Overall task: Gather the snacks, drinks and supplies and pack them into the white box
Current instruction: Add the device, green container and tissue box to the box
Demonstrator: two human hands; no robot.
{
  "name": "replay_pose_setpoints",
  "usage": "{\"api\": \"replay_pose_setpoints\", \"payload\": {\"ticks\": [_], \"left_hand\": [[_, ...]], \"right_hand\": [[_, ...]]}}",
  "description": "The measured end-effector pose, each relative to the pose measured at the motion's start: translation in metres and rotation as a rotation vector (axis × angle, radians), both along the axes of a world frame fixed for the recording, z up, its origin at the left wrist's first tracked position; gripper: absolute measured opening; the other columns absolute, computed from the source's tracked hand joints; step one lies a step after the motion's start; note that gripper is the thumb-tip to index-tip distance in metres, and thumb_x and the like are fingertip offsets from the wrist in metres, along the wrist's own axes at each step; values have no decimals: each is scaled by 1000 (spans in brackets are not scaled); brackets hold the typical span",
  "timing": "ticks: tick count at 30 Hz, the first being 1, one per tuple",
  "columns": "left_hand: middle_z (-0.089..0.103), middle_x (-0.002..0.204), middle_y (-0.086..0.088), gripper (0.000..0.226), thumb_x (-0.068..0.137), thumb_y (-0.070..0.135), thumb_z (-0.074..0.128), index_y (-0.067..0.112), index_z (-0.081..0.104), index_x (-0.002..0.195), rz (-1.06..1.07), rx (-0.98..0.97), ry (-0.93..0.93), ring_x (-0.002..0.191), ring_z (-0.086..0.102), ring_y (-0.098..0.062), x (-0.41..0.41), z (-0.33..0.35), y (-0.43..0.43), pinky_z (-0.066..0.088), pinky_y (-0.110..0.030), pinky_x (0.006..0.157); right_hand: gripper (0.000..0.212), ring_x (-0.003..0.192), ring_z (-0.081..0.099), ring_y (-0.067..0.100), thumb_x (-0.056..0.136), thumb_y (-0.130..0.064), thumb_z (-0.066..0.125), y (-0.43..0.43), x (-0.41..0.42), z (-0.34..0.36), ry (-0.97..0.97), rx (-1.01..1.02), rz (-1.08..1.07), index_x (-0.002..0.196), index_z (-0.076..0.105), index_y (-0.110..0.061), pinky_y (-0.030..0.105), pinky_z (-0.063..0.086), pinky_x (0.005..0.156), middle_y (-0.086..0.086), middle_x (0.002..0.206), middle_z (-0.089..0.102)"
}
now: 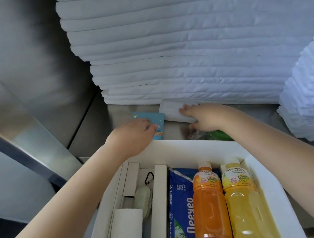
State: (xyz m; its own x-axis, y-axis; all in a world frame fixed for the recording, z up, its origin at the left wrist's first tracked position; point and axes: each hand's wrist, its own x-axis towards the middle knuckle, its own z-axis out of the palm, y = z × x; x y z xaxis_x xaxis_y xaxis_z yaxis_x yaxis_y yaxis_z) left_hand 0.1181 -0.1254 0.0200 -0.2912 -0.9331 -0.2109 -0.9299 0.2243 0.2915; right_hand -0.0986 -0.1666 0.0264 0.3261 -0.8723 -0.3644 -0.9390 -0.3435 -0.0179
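Head view: beyond the far wall of the white cardboard box (193, 144), my left hand (132, 135) is resting on a flat light-blue packet (152, 117), grip unclear; my right hand (206, 117) is pinching a flat white packet (170, 110).

I see a steel shelf (116, 111): a tall linen stack (165, 59) at the back, a smaller pile (308, 93) on the right, a blue packet (152, 117) just beside a white pack (171, 111) in front, and the white box (184, 145) at its near edge.

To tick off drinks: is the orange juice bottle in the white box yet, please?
In. The orange plastic juice bottle lies inside the white cardboard box, beside the yellow juice bottle.
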Motion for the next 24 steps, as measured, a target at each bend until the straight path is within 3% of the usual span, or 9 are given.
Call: {"api": "replay_pose_setpoints", "payload": {"ticks": [3, 6, 11, 14, 18, 21, 24], "left_hand": [[46, 138, -3, 43, 101, 35, 23, 16, 47, 132, 32, -3, -8, 124, 41, -22, 2, -1, -1, 36, -37, 96], [44, 141, -5, 43, 101, 34, 26, 14, 45, 134, 38, 0, -32, 127, 39, -23, 0, 1, -2, 37, -38, 98], [37, 146, -4, 53, 96, 39, 45, 20, 33, 144, 62, 70, 76, 125, 41, -20, 2, 6, -11, 38, -32, 98], [26, 150, -2, 73, 88, 42, 58, 21, 20, 148, -36, 108, -68, 130, 34, -22, 2, 13, -24, 30, -33, 102], [30, 144, -3, 88, 81, 40, 68, 21, 15, 148, -158, 119, -275, 124, 39, -24, -1, 13, -40, 37, -35, 95], [35, 139, -6, 91, 75, 34, 74, 20, 20, 146, -185, 15, -285, 123, 38, -25, -1, 5, -45, 38, -35, 88], [37, 139, -8, 95, 74, 33, 76, 19, 18, 147, -206, -33, -263, 124, 38, -25, 2, -5, -47, 38, -36, 92]], "right_hand": [[59, 139, 28, 24, 97, -24, 47, 3, 0, -2, 13, -79, -22, 149, 19, -27, 36, 29, 110, -1, 158, 15], [49, 123, 44, 25, 88, -35, 59, -2, 0, -3, -111, -241, -74, 135, 47, -24, 34, 41, 94, 6, 138, 45], [68, 119, 44, 27, 79, -40, 67, -11, -1, -12, -127, -205, -75, 135, 39, -13, 35, 42, 89, 10, 132, 45], [70, 119, 45, 29, 78, -37, 69, -14, -1, -15, -115, -217, -79, 135, 38, -10, 35, 42, 88, 12, 134, 45], [61, 118, 46, 30, 82, -29, 67, -15, -2, -16, -95, -232, -67, 132, 40, -8, 35, 42, 88, 14, 133, 46], [58, 116, 46, 30, 82, -26, 68, -15, -2, -17, -89, -236, -61, 131, 41, -8, 35, 42, 87, 14, 131, 46], [60, 117, 45, 32, 81, -24, 67, -15, -1, -18, -84, -243, -62, 132, 40, -7, 35, 43, 88, 16, 132, 44]]}}
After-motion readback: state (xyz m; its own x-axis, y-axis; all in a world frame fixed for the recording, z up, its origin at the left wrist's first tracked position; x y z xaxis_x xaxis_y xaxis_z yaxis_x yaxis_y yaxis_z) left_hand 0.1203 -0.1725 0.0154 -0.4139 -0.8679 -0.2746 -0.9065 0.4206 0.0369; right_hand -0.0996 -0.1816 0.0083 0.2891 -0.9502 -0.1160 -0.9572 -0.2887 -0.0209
